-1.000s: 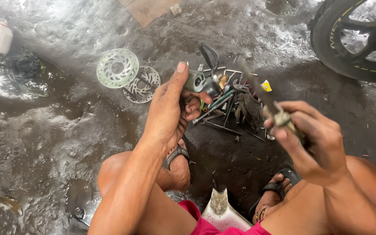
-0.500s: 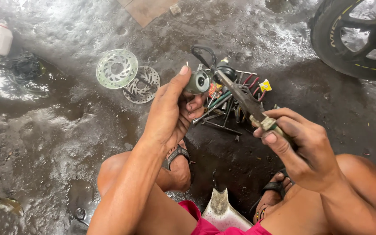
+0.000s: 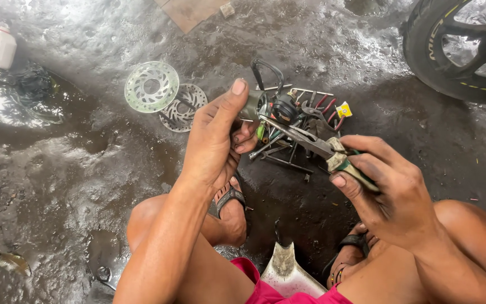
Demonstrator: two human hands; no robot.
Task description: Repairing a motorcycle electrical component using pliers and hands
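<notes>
In the middle of the frame, our left hand (image 3: 215,141) grips a small grey metal cylinder (image 3: 252,104) tight, held up so our right hand (image 3: 392,191) can poke closed long-nosed pliers (image 3: 310,141) in.

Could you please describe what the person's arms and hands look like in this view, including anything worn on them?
Both arms are bare to the edge of the view, with no sleeves, gloves, watch or rings visible. The left hand and right hand look smudged with dark grime, most plainly on the fingers and knuckles. The left thumbnail is short and pale. No markings or bandages show.
</notes>
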